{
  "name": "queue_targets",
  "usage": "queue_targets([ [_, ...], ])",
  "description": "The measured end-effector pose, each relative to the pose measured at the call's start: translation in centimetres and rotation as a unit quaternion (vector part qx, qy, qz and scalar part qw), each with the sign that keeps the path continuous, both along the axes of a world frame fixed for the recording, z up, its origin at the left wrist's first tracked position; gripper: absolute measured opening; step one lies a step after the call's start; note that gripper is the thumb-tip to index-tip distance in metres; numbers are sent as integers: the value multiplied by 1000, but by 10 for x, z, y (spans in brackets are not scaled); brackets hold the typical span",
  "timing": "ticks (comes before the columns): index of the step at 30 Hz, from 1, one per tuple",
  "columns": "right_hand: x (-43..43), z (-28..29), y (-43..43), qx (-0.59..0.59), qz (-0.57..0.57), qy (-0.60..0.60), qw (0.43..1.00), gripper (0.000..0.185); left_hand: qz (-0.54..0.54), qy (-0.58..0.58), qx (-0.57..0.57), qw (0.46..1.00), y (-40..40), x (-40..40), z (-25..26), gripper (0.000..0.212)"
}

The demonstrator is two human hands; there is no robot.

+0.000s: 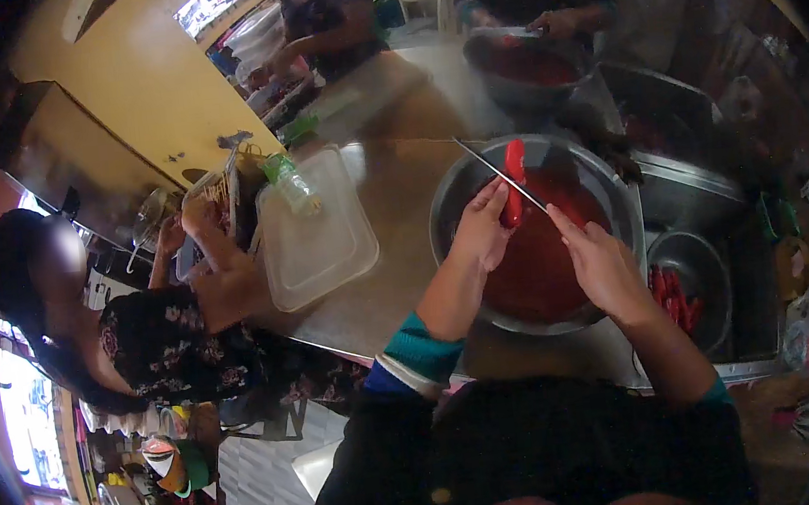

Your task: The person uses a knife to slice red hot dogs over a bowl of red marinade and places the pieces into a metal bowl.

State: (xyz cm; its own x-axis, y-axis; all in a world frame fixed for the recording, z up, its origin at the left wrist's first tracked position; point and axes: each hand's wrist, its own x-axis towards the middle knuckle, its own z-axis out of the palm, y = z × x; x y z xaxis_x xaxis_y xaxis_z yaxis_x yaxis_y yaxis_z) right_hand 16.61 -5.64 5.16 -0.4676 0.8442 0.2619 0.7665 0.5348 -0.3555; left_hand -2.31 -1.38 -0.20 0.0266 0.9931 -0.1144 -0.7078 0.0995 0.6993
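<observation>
My left hand (480, 227) pinches a long, glossy red sausage-like piece (513, 158) above a wide metal basin (444, 230). In my right hand (599, 263) is a knife, its thin blade (489, 165) slanting up and left across the red piece. The knife's handle is hidden by my fingers. Red content, apparently liquid (535, 284), fills the basin's lower part; the blade's shadowed side keeps me from seeing any cut. To the right, several similar red pieces (672, 300) lie in a metal bowl (716, 288) inside the sink (751, 321).
A translucent plastic lid (317, 253) lies on the steel counter (407, 281), with a green-labelled clear bag (292, 183) on it. At left a person (171, 333) handles sticks (220, 193) at a tray. A reflective wall (404, 99) rises behind the counter.
</observation>
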Motion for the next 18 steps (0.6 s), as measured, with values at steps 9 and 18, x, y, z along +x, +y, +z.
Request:
queue_targets([
  [9, 22, 15, -16, -56, 34, 62, 996, 48, 2, -32, 30, 999, 8, -4, -2, 31],
  [18, 71, 7, -67, -131, 8, -2, 991, 55, 32, -39, 3, 999, 8, -4, 6, 35],
])
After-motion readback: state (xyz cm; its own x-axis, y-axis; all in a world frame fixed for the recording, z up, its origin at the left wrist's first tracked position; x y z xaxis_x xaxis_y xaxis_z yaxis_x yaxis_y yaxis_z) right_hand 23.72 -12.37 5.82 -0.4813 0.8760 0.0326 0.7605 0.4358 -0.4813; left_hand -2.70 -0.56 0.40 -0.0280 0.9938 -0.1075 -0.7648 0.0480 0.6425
